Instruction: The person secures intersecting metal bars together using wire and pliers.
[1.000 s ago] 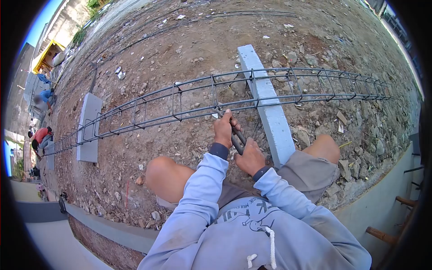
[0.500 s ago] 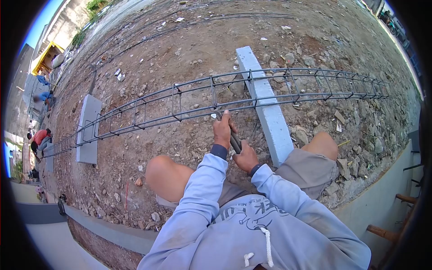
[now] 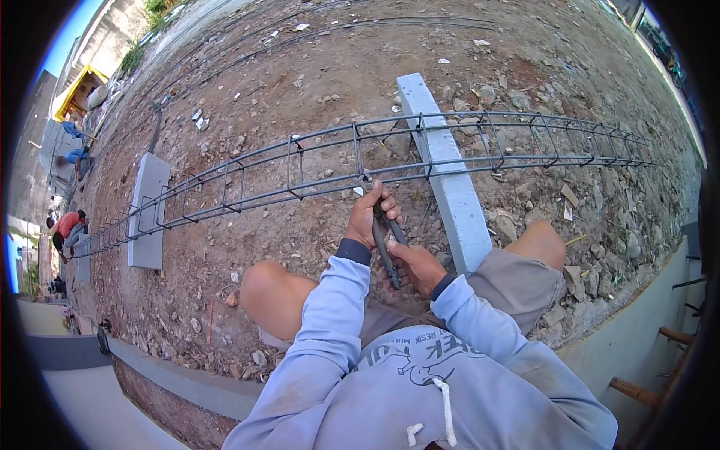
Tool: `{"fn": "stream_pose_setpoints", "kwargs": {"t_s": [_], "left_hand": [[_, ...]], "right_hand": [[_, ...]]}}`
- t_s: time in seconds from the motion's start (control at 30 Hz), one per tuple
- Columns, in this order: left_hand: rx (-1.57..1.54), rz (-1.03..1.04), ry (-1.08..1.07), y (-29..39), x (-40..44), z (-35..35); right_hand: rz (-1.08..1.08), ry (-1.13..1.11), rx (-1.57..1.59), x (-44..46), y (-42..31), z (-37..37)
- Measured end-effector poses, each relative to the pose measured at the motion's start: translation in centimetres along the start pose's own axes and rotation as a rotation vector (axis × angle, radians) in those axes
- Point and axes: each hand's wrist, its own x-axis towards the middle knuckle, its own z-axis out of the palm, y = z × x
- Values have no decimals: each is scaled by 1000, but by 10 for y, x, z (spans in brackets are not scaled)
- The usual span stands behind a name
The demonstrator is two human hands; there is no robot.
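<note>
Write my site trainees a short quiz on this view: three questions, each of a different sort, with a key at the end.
1. Multiple choice: what do the left hand and the right hand both hold?
A) a hammer
B) pincers
C) a trowel

2. Fill the gap: the ____ hand is nearer the rebar cage.

3. True or false: the rebar cage runs underneath the pale beam nearest the person.

Key:
1. B
2. left
3. False; the rebar cage crosses over the top of the pale beam.
</note>
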Motion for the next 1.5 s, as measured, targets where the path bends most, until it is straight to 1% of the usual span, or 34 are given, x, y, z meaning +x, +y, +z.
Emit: {"fn": "stream_pose_setpoints", "kwargs": {"t_s": [0.03, 0.1, 0.13, 0.17, 0.27, 0.3, 0.4, 0.5, 0.6, 0.63, 0.73, 0.83, 0.93, 0.97, 1.03, 1.13, 1.17, 1.27, 1.3, 1.4, 1.43, 1.5], "left_hand": [[91, 24, 91, -2, -1, 2], [285, 70, 266, -5, 3, 9], [313, 80, 322, -5, 5, 13], [341, 89, 380, -7, 7, 16], [494, 142, 521, -15, 14, 17], [558, 165, 565, -16, 16, 16], [679, 192, 630, -18, 20, 10], [711, 212, 539, -12, 14, 4], [310, 188, 388, -7, 3, 6], [257, 168, 309, -6, 2, 4], [40, 92, 173, -8, 4, 13], [17, 71, 200, -9, 7, 7], [-51, 46, -50, -9, 13, -13], [-10, 46, 27, -11, 13, -18], [70, 50, 175, -7, 9, -6], [269, 116, 448, -11, 11, 9], [251, 144, 491, -14, 13, 12], [216, 169, 560, -17, 18, 23], [253, 179, 616, -18, 19, 28], [492, 254, 727, -25, 30, 14], [564, 266, 758, -28, 32, 10], [710, 303, 832, -31, 36, 1]], "right_hand": [[0, 238, -272, -4, -3, 6], [-198, 505, -655, -9, 1, 17], [-303, 645, -843, -11, 4, 22], [-322, 704, -896, -12, 5, 29], [-282, 762, -967, 13, 28, 26], [-300, 773, -923, 15, 25, 27], [-227, 678, -889, 9, 13, 21], [-20, 271, -317, 0, -7, 2], [55, -47, 251, -2, -4, -9], [71, -123, 391, -2, -2, -9], [55, -290, 570, 3, 5, -14], [42, -398, 614, 11, 13, -24], [64, -435, 570, 18, 16, -31], [73, -328, 495, 17, 18, -29], [87, -115, 339, 11, 11, -21], [-47, 344, -363, 4, -2, -15], [-63, 471, -741, -2, -8, -10], [-290, 727, -1020, -7, 2, 3], [-195, 707, -1019, -6, 1, 5], [-6, 722, -944, 20, 7, 5], [-23, 741, -923, 27, 10, 7], [26, 705, -833, 33, 11, 8]]}}
